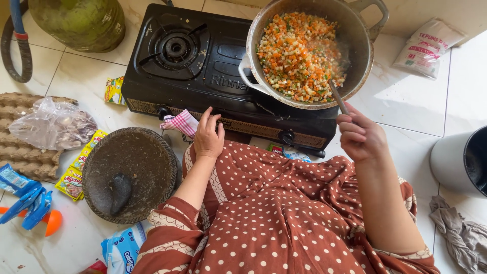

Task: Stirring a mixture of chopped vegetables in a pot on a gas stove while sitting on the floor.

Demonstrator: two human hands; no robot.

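My right hand (361, 136) grips the handle of a metal spoon (337, 96) whose end dips into a large metal pot (363, 50) of diced orange, white and green vegetables (299, 53). The pot sits on the right burner of a black two-burner gas stove (213, 66) on the tiled floor. My left hand (208, 136) rests on my knee, fingers loosely apart, holding nothing, just in front of the stove's front edge and next to a pink checked cloth (181, 123). A brown polka-dot garment (284, 213) covers my lap.
A stone mortar with its pestle (129, 175) lies at my left. Further left are an egg tray (23, 152), a plastic bag (53, 124), seasoning sachets (76, 175) and a blue toy (28, 203). A green gas cylinder (78, 23) stands top left, a white bag (426, 48) and dark bucket (464, 160) right.
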